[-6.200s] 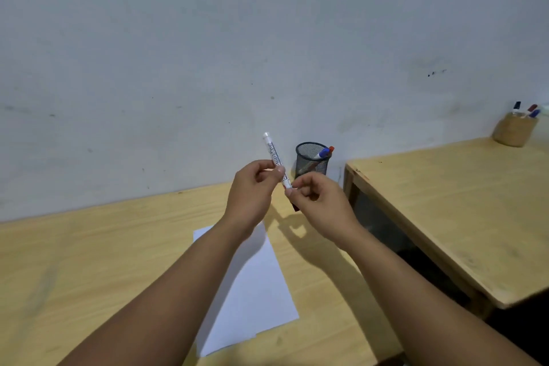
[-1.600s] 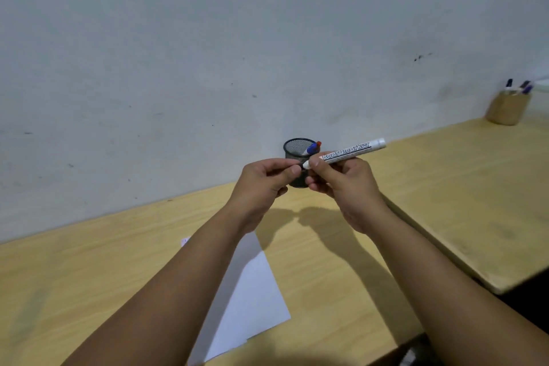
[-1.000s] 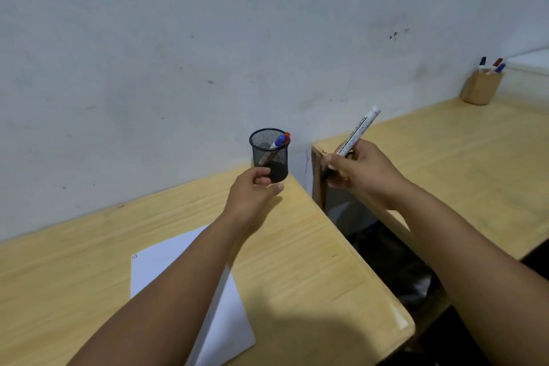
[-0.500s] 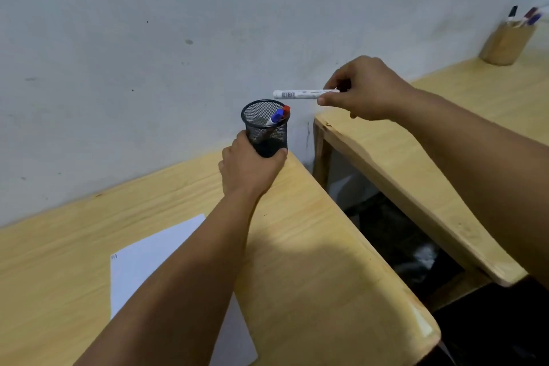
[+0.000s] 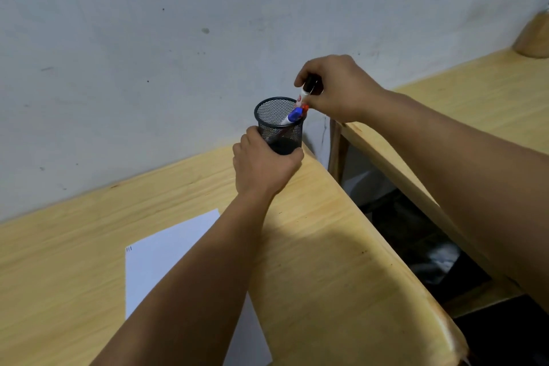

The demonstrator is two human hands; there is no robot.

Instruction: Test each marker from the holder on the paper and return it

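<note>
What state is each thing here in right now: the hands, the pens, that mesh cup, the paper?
Left hand: gripping the cup's base.
Right hand: lowering a marker.
White black-capped marker: capped, tilted, entering the cup.
Black mesh holder: upright on the desk.
Blue-capped marker: leaning inside.
White paper sheet: flat, small marks at its corner.

Both forearms bare; no sleeves, nothing on wrists.

A light wooden table (image 5: 326, 246) runs along the wall. A white sheet of paper (image 5: 166, 255) lies flat on it, and a black mesh holder (image 5: 279, 128) stands near its far right corner. A second wooden table (image 5: 475, 92) stands just beside it, with a gap between them
</note>
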